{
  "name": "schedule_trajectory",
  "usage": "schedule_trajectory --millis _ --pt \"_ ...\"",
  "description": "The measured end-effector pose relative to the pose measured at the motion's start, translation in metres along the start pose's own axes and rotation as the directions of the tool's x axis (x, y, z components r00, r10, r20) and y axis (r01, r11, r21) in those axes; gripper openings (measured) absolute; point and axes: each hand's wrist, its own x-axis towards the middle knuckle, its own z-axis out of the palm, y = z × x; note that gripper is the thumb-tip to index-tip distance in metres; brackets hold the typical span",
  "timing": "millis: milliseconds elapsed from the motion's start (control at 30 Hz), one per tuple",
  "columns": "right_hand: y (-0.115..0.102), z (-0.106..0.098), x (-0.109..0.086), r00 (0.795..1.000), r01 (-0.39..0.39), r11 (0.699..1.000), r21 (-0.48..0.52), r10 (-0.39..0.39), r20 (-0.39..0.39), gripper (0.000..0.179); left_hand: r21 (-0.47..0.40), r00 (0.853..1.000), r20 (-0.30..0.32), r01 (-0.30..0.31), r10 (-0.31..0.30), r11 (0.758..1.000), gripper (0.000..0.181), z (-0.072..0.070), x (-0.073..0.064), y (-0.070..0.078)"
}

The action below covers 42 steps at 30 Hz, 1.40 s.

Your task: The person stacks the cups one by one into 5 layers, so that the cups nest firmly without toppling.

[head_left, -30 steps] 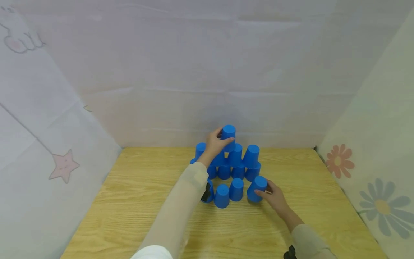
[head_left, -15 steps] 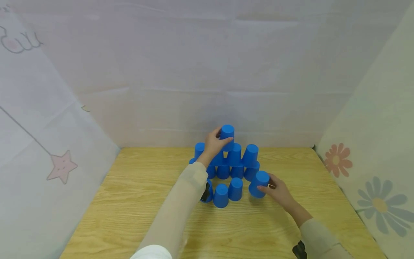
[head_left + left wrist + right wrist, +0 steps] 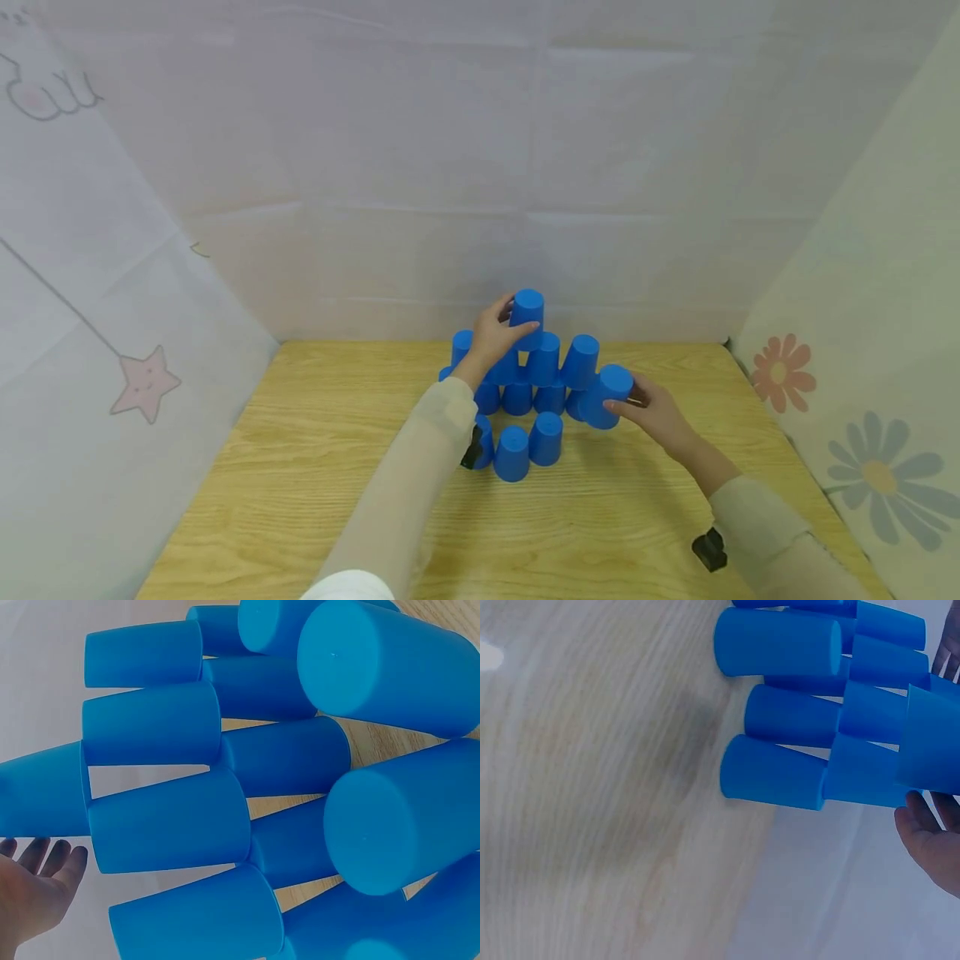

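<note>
Cups (image 3: pixel 542 362): left hand (image 3: pixel 492 335) holds one, right hand (image 3: pixel 660 417) one; three stand foremost.

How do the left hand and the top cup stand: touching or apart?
Touching. The head view shows it: the left hand has its thumb across the front of the top cup.

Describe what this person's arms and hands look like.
The left hand and right hand are gloveless. The left sleeve and right sleeve are long and pale beige; white fabric shows at the left one's near end. A black piece shows by the left sleeve, another by the right.
</note>
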Motion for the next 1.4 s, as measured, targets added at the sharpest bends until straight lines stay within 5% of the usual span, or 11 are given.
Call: schedule_trajectory --millis 667,933,1167,1400 --pt "-0.025 -0.020 0.027 0.998 -0.034 0.999 -0.034 0.032 -0.056 0.070 -0.043 0.996 -0.030 -0.083 0.082 0.996 0.066 -0.021 -0.025 -0.008" --pt "-0.034 -0.021 0.038 0.997 0.017 1.000 -0.019 -0.019 -0.072 0.065 -0.060 0.997 -0.026 -0.074 0.072 0.995 0.067 -0.030 -0.039 -0.016" --pt "-0.039 -0.021 0.049 0.995 -0.008 1.000 0.003 0.009 -0.095 0.067 -0.100 0.997 -0.023 -0.073 0.071 0.992 0.065 -0.036 -0.063 -0.014" --pt "-0.035 -0.021 0.059 0.992 -0.013 1.000 0.011 0.014 -0.128 0.069 -0.127 0.998 -0.032 -0.060 0.057 0.990 0.066 -0.039 -0.075 -0.029"
